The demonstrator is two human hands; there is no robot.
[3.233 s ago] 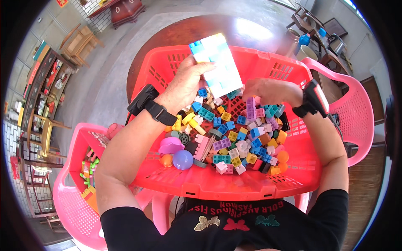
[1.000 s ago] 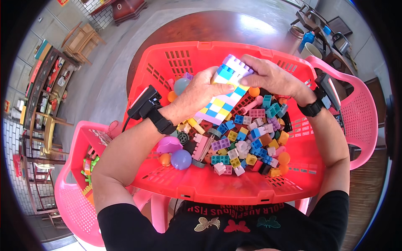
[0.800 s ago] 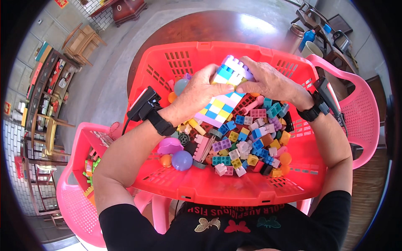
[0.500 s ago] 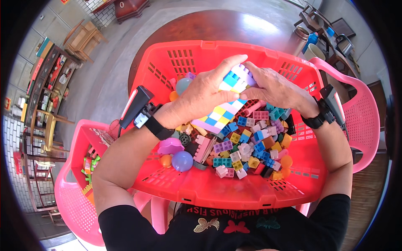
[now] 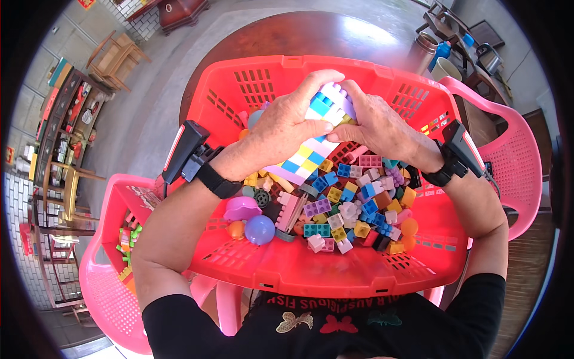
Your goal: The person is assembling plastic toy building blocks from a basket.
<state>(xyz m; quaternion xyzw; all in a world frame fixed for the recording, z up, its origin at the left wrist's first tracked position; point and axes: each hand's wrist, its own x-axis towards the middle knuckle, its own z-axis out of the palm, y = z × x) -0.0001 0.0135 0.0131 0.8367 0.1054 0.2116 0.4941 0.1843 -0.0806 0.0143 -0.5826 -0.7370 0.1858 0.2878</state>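
Note:
Above the middle of a red plastic basket (image 5: 335, 275), my two hands hold a block structure (image 5: 308, 157) built of white, blue, yellow and lilac toy bricks. My left hand (image 5: 287, 122) wraps its left side, thumb lying across the front. On the other side my right hand (image 5: 379, 122) grips the upper right part, its thumb close to the left thumb. Part of the structure is hidden behind the fingers. Below it lie loose building blocks (image 5: 350, 212) in many colours, a blue-violet ball (image 5: 259, 230) and a pink rounded piece (image 5: 242, 209).
The basket stands by a round brown table (image 5: 269, 39). A pink chair (image 5: 514, 161) is at the right, and another pink chair (image 5: 113, 287) at the left bears a red container (image 5: 122, 206) of blocks. A metal flask (image 5: 423, 52) stands at the back right.
Both hands and the block structure have shifted slightly left and up in the view, and the structure is tilted a little more upright. The loose blocks look the same.

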